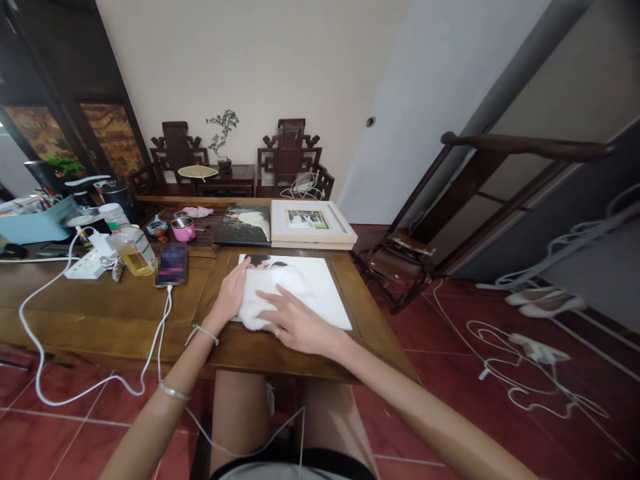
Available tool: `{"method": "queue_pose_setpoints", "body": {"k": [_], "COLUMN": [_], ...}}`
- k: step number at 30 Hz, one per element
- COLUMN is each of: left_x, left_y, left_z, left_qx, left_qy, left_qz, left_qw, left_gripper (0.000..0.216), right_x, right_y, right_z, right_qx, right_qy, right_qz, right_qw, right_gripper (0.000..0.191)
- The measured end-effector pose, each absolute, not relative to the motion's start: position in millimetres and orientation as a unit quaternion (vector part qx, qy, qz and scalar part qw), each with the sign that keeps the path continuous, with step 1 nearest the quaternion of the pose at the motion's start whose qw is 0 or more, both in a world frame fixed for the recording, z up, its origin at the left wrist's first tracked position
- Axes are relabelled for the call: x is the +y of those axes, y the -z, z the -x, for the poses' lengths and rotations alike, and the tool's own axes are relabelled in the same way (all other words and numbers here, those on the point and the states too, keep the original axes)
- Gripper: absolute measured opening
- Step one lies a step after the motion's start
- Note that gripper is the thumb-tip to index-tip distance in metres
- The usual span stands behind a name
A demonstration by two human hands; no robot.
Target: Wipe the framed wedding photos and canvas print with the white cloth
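A large white photo print or album [310,283] lies flat near the front edge of the wooden table [125,313]. A white cloth [260,297] rests on its left part. My left hand [231,293] lies flat with fingers stretched along the print's left edge, beside the cloth. My right hand [296,323] presses flat on the cloth and print, fingers spread. Neither hand grips anything.
Behind the print lie a dark photo album [245,225] and a framed picture [311,223]. To the left are a phone [171,264] on a white cable, a power strip [87,265], a bottle [135,250] and a pink pot [183,229]. Cables [530,367] trail over the red floor at right.
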State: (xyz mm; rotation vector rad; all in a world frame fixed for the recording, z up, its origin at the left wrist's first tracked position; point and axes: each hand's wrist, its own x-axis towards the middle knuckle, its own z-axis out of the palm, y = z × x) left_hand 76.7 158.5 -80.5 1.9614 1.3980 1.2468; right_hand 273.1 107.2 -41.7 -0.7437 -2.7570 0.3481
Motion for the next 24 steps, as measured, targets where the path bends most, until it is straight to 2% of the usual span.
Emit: {"method": "queue_pose_setpoints", "body": {"k": [5,11,16,24], "left_x": [157.9,159.8,160.8,162.7], "left_y": [86.4,94.6,95.1,93.2], "left_z": [-79.5,-77.9,-78.2,-76.8], "left_qx": [0.492,0.480,0.484,0.486], "left_qy": [-0.393,-0.332,-0.327,-0.318], "left_qz": [-0.755,-0.797,-0.800,-0.806], "left_qw": [0.183,0.153,0.140,0.116], "left_gripper": [0.051,0.043,0.040,0.036], "right_x": [89.2,130.7,190.7,234.3], "right_y": [36.1,59.3,49.9,31.2], "right_z": [-311.4,-342.4,-302.1,-218.4], "right_qx": [-0.943,-0.870,-0.838,-0.852], "right_qy": [-0.160,-0.151,-0.210,-0.259], "right_qz": [0.261,0.433,0.432,0.385], "right_qw": [0.130,0.180,0.257,0.243], "right_gripper": [0.027,0.035,0.031,0.024]}}
